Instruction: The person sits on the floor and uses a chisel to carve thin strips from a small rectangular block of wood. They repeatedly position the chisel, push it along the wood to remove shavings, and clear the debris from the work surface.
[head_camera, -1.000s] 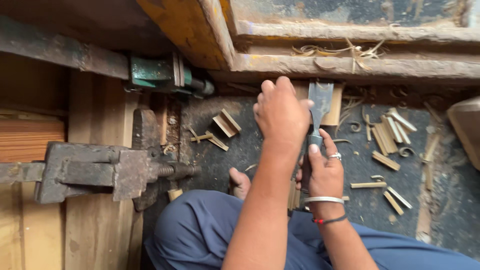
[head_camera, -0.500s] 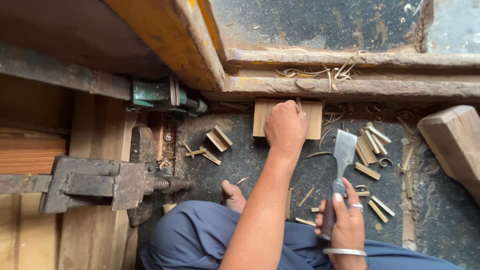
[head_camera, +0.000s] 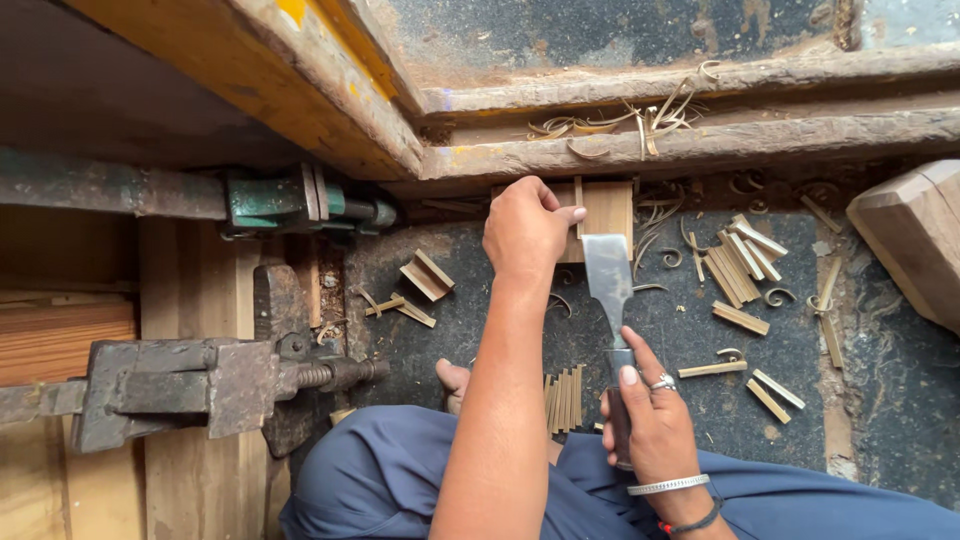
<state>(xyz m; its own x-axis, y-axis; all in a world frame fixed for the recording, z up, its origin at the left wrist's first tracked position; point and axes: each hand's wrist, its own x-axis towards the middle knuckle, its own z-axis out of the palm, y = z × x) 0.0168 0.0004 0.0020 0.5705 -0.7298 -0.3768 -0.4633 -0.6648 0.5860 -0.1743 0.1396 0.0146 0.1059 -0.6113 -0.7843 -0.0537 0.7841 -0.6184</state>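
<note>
Partly hidden, left hand (head_camera: 525, 228) fingers pinch wood block (head_camera: 605, 208); right hand (head_camera: 655, 420) grips chisel (head_camera: 610, 285), handle covered.

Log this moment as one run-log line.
left hand: steadies wood block | right hand: grips chisel, blade toward block | floor: cut wood strips

The right hand (head_camera: 655, 420) has brought the chisel (head_camera: 608, 275) back up, its blade now just beside the wood block (head_camera: 605, 210) under the left hand (head_camera: 525, 225).

Left hand (head_camera: 527, 228) on small wood block (head_camera: 605, 212), chisel (head_camera: 610, 300) in right hand's (head_camera: 652, 412) grip
</note>
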